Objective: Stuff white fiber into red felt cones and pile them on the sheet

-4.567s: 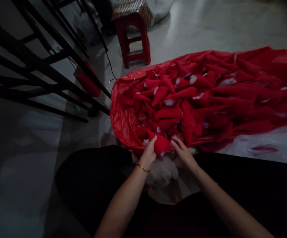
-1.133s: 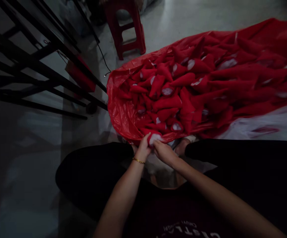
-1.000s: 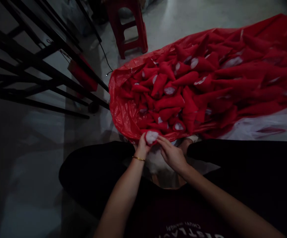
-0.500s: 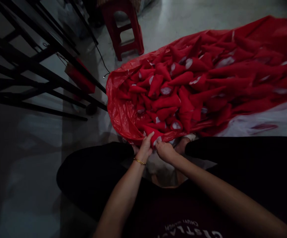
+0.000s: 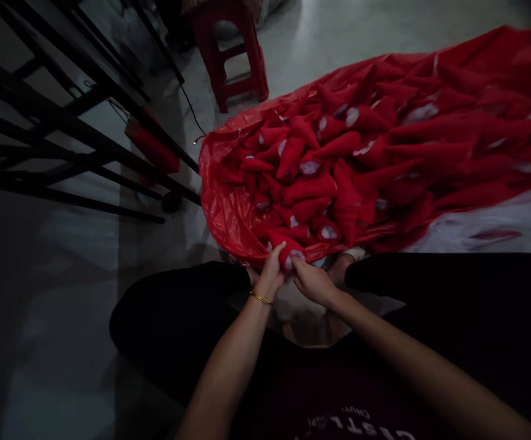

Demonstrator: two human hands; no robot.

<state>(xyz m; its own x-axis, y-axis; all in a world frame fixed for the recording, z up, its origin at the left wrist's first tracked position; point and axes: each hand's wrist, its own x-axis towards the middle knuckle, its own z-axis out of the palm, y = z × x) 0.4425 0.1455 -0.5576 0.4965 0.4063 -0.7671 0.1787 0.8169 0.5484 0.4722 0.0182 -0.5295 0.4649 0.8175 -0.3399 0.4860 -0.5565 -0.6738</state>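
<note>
A stuffed red cone (image 5: pixel 289 244) is held at the near rim of the red plastic bag (image 5: pixel 232 211), its end with white stuffing (image 5: pixel 296 256) turned toward the person. The left hand (image 5: pixel 272 269) wraps the cone from the left, thumb on top; the right hand (image 5: pixel 313 282) has its fingers drawn together against the stuffed end, though whether they pinch or only press I cannot tell. Inside the bag lies a heap of similar red cones (image 5: pixel 311 188), several showing white ends. Beyond the bag's far side stands a red stool (image 5: pixel 258 67); to its left, a black metal frame (image 5: pixel 70 125); along its near right side, whitish sheeting (image 5: pixel 471 226).
</note>
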